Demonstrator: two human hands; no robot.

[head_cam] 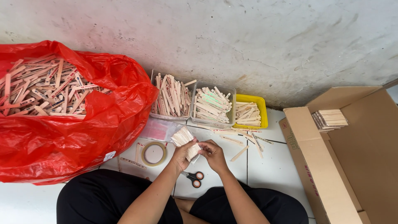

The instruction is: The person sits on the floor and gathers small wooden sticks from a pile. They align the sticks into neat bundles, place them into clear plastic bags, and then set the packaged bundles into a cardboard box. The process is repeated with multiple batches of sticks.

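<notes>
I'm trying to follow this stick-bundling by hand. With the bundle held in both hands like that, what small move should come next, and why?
Probably square up the bundle of wooden sticks before anything else. The left hand and right hand both grip its lower end, while the upper end fans out unevenly. The roll of tape and scissors lie untouched on the tiled floor close by.

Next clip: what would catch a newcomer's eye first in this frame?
The big red plastic bag at far left, heaped with flat wooden sticks, dominates. At centre, the left hand and right hand together grip a bundle of sticks above black-and-orange scissors and a tape roll on the white tiles. Three stick-filled tubs line the wall, the yellow tub rightmost, beside an open cardboard box.
</notes>
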